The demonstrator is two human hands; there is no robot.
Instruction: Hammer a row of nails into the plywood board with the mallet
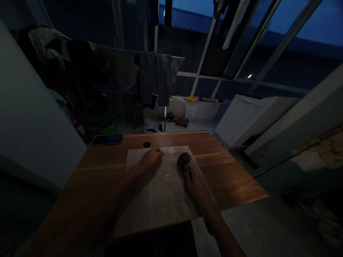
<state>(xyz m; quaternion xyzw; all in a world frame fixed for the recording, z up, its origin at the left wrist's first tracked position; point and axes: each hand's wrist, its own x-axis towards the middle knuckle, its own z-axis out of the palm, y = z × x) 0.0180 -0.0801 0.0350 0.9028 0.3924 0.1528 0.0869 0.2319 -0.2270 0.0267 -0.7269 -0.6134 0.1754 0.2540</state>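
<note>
A pale wooden board [150, 200] lies on the table. At its far edge my left hand [153, 157] is pinched, its fingertips shut on a nail that barely shows, in line with several thin nails [174, 154] standing upright to its right. My right hand [197, 184] grips the short handle of a mallet with a dark, rounded head [184, 159]. The head is over the board's right side, close to the rightmost standing nail and partly in front of it. Loose nails [170, 180] lie on the middle of the board, between my hands.
The wooden table [230, 178] carries a phone [107, 139] at its far left corner and has a dark round spot [146, 144] behind the board. Beyond it stand a clothes rack with hanging laundry [146, 75] and a white ribbed appliance [238, 117]. The room is dim.
</note>
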